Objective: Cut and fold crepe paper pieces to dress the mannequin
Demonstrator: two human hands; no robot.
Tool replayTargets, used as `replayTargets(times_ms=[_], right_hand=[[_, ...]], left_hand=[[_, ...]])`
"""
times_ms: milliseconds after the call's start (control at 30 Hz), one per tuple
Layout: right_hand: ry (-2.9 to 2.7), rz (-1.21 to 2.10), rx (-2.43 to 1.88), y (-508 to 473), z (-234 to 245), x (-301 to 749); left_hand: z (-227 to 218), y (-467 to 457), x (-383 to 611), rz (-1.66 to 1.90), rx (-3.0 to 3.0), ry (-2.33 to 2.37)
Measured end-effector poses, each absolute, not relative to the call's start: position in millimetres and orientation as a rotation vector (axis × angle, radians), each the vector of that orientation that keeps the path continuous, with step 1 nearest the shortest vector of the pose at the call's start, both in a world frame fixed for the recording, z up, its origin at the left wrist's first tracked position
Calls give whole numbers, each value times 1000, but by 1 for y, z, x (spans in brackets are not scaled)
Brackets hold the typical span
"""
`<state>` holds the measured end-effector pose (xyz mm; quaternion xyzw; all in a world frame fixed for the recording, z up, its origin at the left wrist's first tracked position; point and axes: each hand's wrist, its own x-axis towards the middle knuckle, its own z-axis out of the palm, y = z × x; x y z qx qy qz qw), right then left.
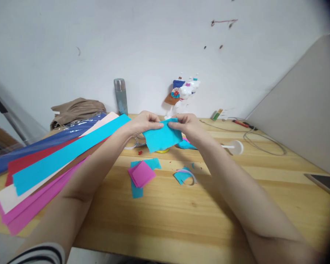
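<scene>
Both of my hands hold a turquoise paper square [162,137] up above the wooden table [181,212]. My left hand [145,122] pinches its upper left edge. My right hand [184,124] pinches the upper right edge with fingers closed. Below the square lie a pink paper square [142,173] on turquoise scraps, and a small turquoise scrap [181,176] beside a clear tape ring [191,176].
A fan of long coloured paper strips [52,165] covers the table's left side. At the back stand a grey flask [121,96], a white figurine [183,93], brown cloth [74,110] and cables [264,141]. A dark flat device [326,183] lies at the right edge.
</scene>
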<state>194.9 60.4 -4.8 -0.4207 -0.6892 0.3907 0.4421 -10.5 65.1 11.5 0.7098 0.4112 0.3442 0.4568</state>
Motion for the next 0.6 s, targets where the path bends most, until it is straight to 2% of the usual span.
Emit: replayTargets(times_ms=[133,333,600], right_hand=[[-1630,1032,-1007,60,-6,194],[-1613,933,-960,66,-7,194],[-1648,805,-982,72,-10,197]], left_hand=[[8,69,-11,920,1726,972],[4,70,-10,858,1633,880],[1,77,-12,928,1661,999]])
